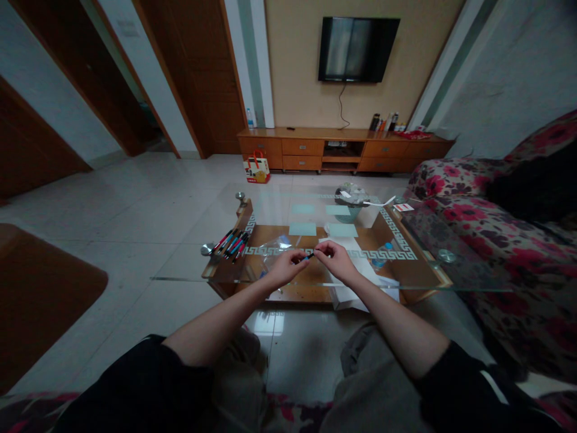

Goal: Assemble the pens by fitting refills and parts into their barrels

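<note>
Both hands meet over the near edge of the glass table (189, 273). The left hand (283, 267) and the right hand (336, 260) each pinch one end of a small pen (308, 257) with a blue part, held just above the glass. More pens (232, 243) lie in a bunch near the left edge. A clear bag (274, 249) sits just beside the left hand. White paper (356, 279) lies under the right hand. The red bag (256, 168) on the floor has writing too small to read.
</note>
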Demonstrator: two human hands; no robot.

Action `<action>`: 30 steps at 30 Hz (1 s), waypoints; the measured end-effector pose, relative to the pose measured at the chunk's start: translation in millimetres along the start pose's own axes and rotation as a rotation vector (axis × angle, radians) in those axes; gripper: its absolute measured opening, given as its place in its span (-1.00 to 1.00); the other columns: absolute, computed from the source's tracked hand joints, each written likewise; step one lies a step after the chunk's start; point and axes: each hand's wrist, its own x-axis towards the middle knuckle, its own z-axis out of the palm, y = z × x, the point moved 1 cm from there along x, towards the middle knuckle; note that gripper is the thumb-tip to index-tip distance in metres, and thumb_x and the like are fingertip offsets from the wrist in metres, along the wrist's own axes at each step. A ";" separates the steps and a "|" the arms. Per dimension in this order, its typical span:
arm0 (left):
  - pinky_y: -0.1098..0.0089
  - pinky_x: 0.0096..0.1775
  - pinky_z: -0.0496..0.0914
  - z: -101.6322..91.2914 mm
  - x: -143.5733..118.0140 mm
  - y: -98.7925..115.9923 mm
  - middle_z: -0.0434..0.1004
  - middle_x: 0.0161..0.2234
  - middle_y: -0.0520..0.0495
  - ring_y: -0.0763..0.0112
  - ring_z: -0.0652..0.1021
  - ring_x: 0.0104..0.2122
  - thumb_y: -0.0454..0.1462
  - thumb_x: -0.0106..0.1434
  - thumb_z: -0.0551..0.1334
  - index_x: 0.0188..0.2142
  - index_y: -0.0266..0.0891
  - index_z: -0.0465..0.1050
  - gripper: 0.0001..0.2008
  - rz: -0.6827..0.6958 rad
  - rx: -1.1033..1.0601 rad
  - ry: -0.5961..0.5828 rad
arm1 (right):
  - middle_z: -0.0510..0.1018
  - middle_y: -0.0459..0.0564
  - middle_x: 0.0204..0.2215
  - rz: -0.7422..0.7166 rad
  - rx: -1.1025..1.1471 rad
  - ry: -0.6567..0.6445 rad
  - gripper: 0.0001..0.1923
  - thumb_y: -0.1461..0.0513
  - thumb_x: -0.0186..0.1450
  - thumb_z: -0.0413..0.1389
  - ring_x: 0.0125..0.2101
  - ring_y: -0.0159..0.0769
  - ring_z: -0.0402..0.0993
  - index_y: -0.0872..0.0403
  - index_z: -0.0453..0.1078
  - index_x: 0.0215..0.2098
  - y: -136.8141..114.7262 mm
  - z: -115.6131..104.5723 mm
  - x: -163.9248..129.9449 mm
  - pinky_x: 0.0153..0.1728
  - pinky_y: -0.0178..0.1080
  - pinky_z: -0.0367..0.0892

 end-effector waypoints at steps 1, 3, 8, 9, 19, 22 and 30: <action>0.44 -0.29 0.35 -0.2 -0.1 -0.2 0.60 -0.28 -0.10 0.37 0.51 -0.32 -0.10 0.24 0.28 -0.17 -0.29 0.58 -0.69 0.005 0.008 0.008 | 0.56 -0.04 -0.40 0.000 -0.008 -0.003 -0.71 0.03 0.20 0.20 -0.38 -0.28 0.45 0.08 0.45 -0.29 -0.1 -0.2 0.0 -0.30 -0.22 0.35; 0.43 -0.26 0.37 -0.7 -0.5 -0.3 0.61 -0.25 -0.11 0.35 0.53 -0.29 -0.11 0.25 0.27 -0.14 -0.28 0.58 -0.69 0.020 0.026 0.025 | 0.56 -0.04 -0.41 0.002 -0.018 -0.015 -0.70 0.02 0.20 0.20 -0.39 -0.29 0.45 0.09 0.46 -0.30 0.4 -0.5 0.0 -0.30 -0.23 0.34; 0.39 -0.13 0.39 -3.3 -1.7 2.2 0.61 -0.17 -0.13 0.30 0.54 -0.18 -0.14 0.26 0.28 -0.13 -0.23 0.58 -0.73 0.092 0.112 0.094 | 0.56 -0.04 -0.40 0.011 -0.024 -0.044 -0.70 0.02 0.21 0.20 -0.40 -0.30 0.44 0.10 0.46 -0.29 3.5 -1.0 -0.3 -0.32 -0.25 0.33; 0.38 -0.11 0.38 -3.9 -1.8 3.3 0.61 -0.17 -0.13 0.30 0.54 -0.17 -0.15 0.27 0.27 -0.13 -0.22 0.58 -0.74 0.109 0.134 0.100 | 0.56 -0.04 -0.40 0.011 -0.028 -0.046 -0.70 0.02 0.22 0.19 -0.40 -0.30 0.44 0.09 0.46 -0.29 4.0 -1.3 -0.3 -0.32 -0.25 0.33; 0.34 -0.08 0.34 -7.7 -3.2 11.9 0.58 -0.21 -0.12 0.30 0.51 -0.20 -0.21 0.30 0.24 -0.12 -0.20 0.59 -0.78 0.204 0.250 0.055 | 0.58 -0.03 -0.41 0.015 -0.137 -0.088 -0.67 -0.02 0.28 0.14 -0.39 -0.27 0.47 0.07 0.47 -0.31 4.7 -5.4 -2.0 -0.31 -0.24 0.33; 0.35 -0.10 0.33 -8.1 -4.0 14.5 0.57 -0.22 -0.12 0.31 0.50 -0.21 -0.22 0.30 0.25 -0.13 -0.20 0.59 -0.79 0.210 0.266 0.049 | 0.58 -0.05 -0.46 0.010 -0.205 -0.079 -0.63 -0.06 0.31 0.12 -0.43 -0.27 0.45 0.05 0.48 -0.39 1.5 -6.8 -3.5 -0.34 -0.25 0.31; 0.39 -0.20 0.32 -7.6 -4.2 14.9 0.55 -0.29 -0.08 0.35 0.48 -0.27 -0.24 0.27 0.26 -0.21 -0.22 0.58 -0.85 0.233 0.305 0.040 | 0.49 -0.09 -0.56 -0.001 -0.350 -0.148 -0.50 -0.06 0.43 -0.06 -0.49 -0.31 0.39 0.05 0.44 -0.47 -6.8 -8.5 -6.6 -0.40 -0.28 0.21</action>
